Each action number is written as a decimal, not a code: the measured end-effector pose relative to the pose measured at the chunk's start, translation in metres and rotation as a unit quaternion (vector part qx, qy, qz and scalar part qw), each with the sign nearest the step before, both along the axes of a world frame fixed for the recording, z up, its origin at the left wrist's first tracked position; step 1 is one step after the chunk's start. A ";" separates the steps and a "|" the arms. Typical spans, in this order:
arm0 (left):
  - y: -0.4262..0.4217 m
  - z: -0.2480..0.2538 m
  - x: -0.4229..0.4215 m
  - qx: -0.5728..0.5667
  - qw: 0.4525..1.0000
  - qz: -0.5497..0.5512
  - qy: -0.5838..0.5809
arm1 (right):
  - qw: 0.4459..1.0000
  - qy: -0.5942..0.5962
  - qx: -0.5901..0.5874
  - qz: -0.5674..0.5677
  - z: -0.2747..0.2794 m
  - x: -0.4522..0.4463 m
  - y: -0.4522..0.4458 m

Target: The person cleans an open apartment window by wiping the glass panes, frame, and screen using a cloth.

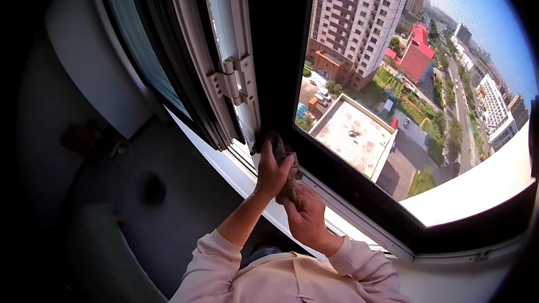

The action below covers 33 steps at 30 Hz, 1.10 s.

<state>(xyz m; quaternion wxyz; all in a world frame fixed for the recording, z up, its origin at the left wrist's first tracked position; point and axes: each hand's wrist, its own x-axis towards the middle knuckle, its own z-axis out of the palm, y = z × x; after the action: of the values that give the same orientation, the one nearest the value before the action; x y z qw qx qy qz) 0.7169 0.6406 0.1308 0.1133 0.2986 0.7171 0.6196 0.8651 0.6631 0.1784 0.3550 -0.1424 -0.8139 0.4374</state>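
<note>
My left hand (273, 169) is closed on the upper part of a crumpled, greyish-brown cloth (292, 177), close to the lower corner of the dark window frame (279, 50). Lower down, my right hand (306, 216) grips the same cloth, its thumb lying along the end. The cloth stretches between both hands, and its dark top end touches or nearly touches the frame; which of the two I cannot tell. Fingers on the far side of the cloth are hidden.
A metal hinge (233, 81) joins the frame parts above my hands. A white sill (216, 163) runs below, with a window track (365, 235) to the right. Behind the mesh screen, buildings (359, 17) and a road lie far down. A greenish piece of furniture (106, 252) stands lower left.
</note>
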 end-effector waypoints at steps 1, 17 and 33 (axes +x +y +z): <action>-0.006 -0.005 0.001 0.016 0.999 -0.012 -0.032 | 1.000 -0.018 0.016 0.007 -0.005 0.004 -0.004; 0.017 0.010 -0.039 -0.181 0.900 0.017 0.395 | 0.985 -0.066 -0.158 -0.038 -0.018 -0.025 0.005; 0.014 0.024 -0.059 -0.284 0.833 -0.003 0.475 | 0.924 -0.062 -0.377 0.017 -0.077 -0.073 0.000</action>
<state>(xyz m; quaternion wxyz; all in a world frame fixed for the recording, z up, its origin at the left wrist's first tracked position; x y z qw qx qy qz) 0.6584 0.6542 0.1548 -0.1595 0.5127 0.8264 0.1699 0.7920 0.6631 0.1017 0.2166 -0.2785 -0.6112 0.7085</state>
